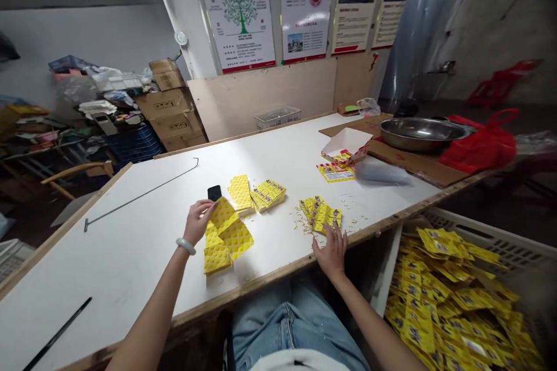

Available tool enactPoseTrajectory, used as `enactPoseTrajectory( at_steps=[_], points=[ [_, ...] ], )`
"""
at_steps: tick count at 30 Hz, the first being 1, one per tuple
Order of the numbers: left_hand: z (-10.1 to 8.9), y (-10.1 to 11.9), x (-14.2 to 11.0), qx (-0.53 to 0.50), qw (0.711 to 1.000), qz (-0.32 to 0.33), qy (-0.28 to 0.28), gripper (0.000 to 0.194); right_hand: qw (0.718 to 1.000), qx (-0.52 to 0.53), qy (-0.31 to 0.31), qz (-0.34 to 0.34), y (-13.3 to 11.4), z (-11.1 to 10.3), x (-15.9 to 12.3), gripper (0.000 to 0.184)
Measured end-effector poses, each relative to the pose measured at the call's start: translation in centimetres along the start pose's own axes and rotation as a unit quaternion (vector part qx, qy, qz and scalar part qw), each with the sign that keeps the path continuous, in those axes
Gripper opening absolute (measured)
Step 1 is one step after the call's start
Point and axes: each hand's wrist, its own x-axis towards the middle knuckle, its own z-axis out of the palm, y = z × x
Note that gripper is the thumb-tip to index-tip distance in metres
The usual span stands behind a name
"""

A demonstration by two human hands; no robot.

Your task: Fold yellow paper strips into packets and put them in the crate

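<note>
My left hand (199, 221), with a pale bracelet at the wrist, pinches the top corner of a yellow patterned sheet (237, 236). That sheet hangs slanted over a stack of yellow packets (216, 259) on the white table. My right hand (332, 250) rests at the table's front edge, fingers spread, its tips at a pile of yellow printed packets (319, 213). Small yellow scraps lie around that pile. Between the hands, farther back, are a stack of yellow strips (241, 192) and a stack of printed packets (268, 194). A black phone (214, 193) lies just beyond my left hand.
At right below the table, a white crate (507, 242) holds many yellow packets. On the table's right stand an open box (347, 145), a metal basin (420, 133) and a red plastic bag (483, 142). A thin metal rod (141, 194) and a black strip (58, 333) lie left.
</note>
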Motion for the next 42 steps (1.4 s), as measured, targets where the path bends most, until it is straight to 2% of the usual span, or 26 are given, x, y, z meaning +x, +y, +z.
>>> enactPoseTrajectory(
  at_steps=[2, 4, 6, 8, 11, 14, 18, 21, 23, 33, 42],
  points=[
    [3.0, 2.5, -0.5, -0.031, 0.999, 0.020, -0.023, 0.032, 1.000, 0.001, -0.003, -0.002, 0.0, 0.1, 0.0, 0.046],
    [7.2, 4.5, -1.7, -0.056, 0.996, 0.042, -0.051, 0.028, 1.000, 0.007, -0.004, -0.002, 0.1, 0.0, 0.0, 0.048],
    [11.6, 5.5, -3.3, -0.075, 0.992, 0.059, -0.080, 0.026, 1.000, 0.021, -0.009, -0.003, 0.3, -0.5, 0.0, 0.049],
    [15.1, 5.5, -4.9, -0.081, 0.989, 0.066, -0.103, 0.027, 0.998, 0.052, -0.025, -0.011, 0.3, -1.2, 0.4, 0.048],
    [17.9, 4.0, -6.4, -0.083, 0.987, 0.062, -0.127, 0.024, 0.986, 0.140, -0.083, -0.044, -0.9, -2.0, 1.5, 0.041],
    [18.6, 2.4, -6.8, -0.085, 0.984, 0.055, -0.147, 0.018, 0.956, 0.219, -0.170, -0.097, -3.4, -1.2, 3.5, 0.034],
    [19.0, 1.8, -6.8, -0.081, 0.984, 0.042, -0.155, 0.014, 0.913, 0.258, -0.278, -0.150, -6.5, 2.4, 5.6, 0.029],
    [19.0, 2.0, -6.9, -0.072, 0.984, 0.038, -0.156, 0.012, 0.887, 0.272, -0.335, -0.163, -7.2, 4.8, 6.0, 0.023],
    [19.0, 2.2, -7.0, -0.065, 0.984, 0.039, -0.159, 0.011, 0.876, 0.279, -0.360, -0.157, -7.1, 5.5, 6.0, 0.020],
    [18.3, 3.3, -6.7, -0.038, 0.980, 0.038, -0.191, 0.012, 0.857, 0.317, -0.400, -0.074, -7.2, 5.6, 6.6, 0.017],
    [18.2, 3.5, -6.7, -0.029, 0.980, 0.027, -0.195, 0.013, 0.848, 0.324, -0.415, -0.063, -7.1, 5.8, 6.9, 0.020]
  ],
)
